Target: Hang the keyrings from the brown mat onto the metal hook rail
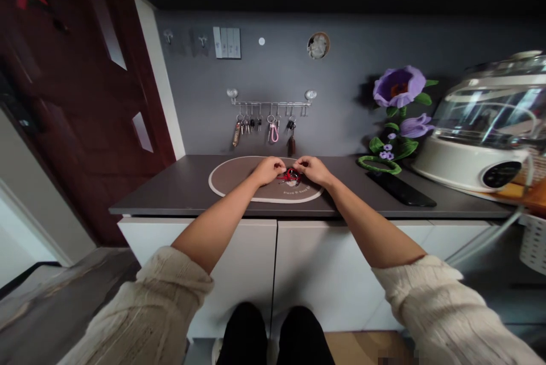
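A small bunch of keys with a red loop [292, 175] lies on the brown oval mat [234, 176] with a pale rim, on the dark counter. My left hand [269, 170] is at its left side, with thumb and fingers pinched together at the edge of the bunch. From the other side my right hand [312, 168] pinches at the red loop. Both sets of fingertips are small in view, and the exact part each one grips is partly hidden. Pale lettering shows on the mat below the keys.
On the wall, a hook rail [273, 104] holds several hanging key sets. To the right are a black phone-like slab [398, 187], purple fabric flowers [398, 86] and a white appliance with a clear top [473, 157]. A dark red door [98, 98] stands at left.
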`<state>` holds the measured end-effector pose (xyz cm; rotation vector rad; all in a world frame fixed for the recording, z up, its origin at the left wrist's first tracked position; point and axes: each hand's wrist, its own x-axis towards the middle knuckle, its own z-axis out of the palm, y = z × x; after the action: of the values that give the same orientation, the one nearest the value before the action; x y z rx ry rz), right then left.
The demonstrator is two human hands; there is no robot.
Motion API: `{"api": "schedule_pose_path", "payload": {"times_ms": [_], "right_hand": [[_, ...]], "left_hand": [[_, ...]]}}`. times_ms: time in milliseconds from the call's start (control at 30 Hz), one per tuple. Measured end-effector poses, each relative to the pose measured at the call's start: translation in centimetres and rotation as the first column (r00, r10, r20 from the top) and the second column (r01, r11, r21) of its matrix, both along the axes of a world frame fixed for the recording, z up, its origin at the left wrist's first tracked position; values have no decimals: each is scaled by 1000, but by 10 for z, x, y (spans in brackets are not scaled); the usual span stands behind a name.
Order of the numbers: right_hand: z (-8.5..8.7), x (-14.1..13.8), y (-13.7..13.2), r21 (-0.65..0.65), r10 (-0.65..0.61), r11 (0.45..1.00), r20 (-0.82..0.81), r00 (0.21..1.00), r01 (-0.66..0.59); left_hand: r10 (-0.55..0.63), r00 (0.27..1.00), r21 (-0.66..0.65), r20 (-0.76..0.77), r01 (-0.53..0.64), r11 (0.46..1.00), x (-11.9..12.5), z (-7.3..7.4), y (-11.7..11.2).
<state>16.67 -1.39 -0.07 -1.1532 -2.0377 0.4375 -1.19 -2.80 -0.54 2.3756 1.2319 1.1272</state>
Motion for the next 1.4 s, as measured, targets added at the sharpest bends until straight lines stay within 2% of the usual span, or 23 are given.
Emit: {"api": "schedule_pose_path", "payload": {"times_ms": [233,367,467,667,833,1000,1167,1400], "right_hand": [[3,1,-7,-50,-57,997,70,996,61],[3,1,-8,-85,-3,996,87,996,11],[2,2,-4,-60,34,998,63,997,-30],[3,0,-1,-63,124,990,-88,988,-130],[7,-3,-7,-80,162,980,-233,959,-185],[9,-5,-9,-101,209,959,-372,904,-264],[8,-5,-4,-99,212,949,-500,840,-299],[6,-6,1,-88,245,924,-612,752,-372]], "left_hand": [[-14,999,4,-47,14,1000,-1,-2,2],[-27,999,14,-28,27,1000,1,-2,1],[-44,999,-5,-4,44,999,2,-1,0],[-48,996,-68,80,53,996,4,2,-3],[-93,985,-100,144,108,989,5,2,-3],[-164,967,-110,196,188,976,5,1,-1],[-178,957,-131,230,211,969,7,1,-2],[-238,934,-173,267,289,942,9,1,-2]]}}
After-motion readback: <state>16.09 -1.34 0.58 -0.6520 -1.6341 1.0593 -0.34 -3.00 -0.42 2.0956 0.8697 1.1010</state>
